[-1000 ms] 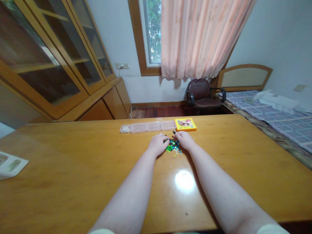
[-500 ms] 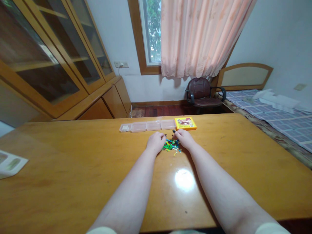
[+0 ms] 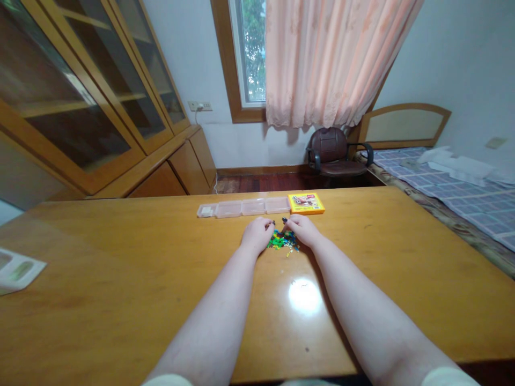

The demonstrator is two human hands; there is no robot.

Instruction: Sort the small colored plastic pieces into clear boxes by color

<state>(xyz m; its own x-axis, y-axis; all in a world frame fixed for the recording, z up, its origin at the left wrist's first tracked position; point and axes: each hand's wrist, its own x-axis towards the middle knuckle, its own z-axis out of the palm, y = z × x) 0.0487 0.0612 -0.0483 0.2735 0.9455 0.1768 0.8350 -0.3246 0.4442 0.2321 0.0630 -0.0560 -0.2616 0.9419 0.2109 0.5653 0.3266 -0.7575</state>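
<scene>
Left hand (image 3: pixel 256 234) and right hand (image 3: pixel 304 229), fingers curled, flank the multicoloured pile of small pieces (image 3: pixel 278 241), any grip indiscernible.

One camera sits on the person's head; it looks forward and down across the bench (image 3: pixel 120 268); the arms (image 3: pixel 209 311) come in big and close at the bottom, then reach away, so the hands (image 3: pixel 256 235) look small, just under the middle; the view is wide, with a cupboard (image 3: pixel 100 96) on the left, a window (image 3: pixel 254 53) at the top and a bed (image 3: pixel 454 187) on the right.
</scene>
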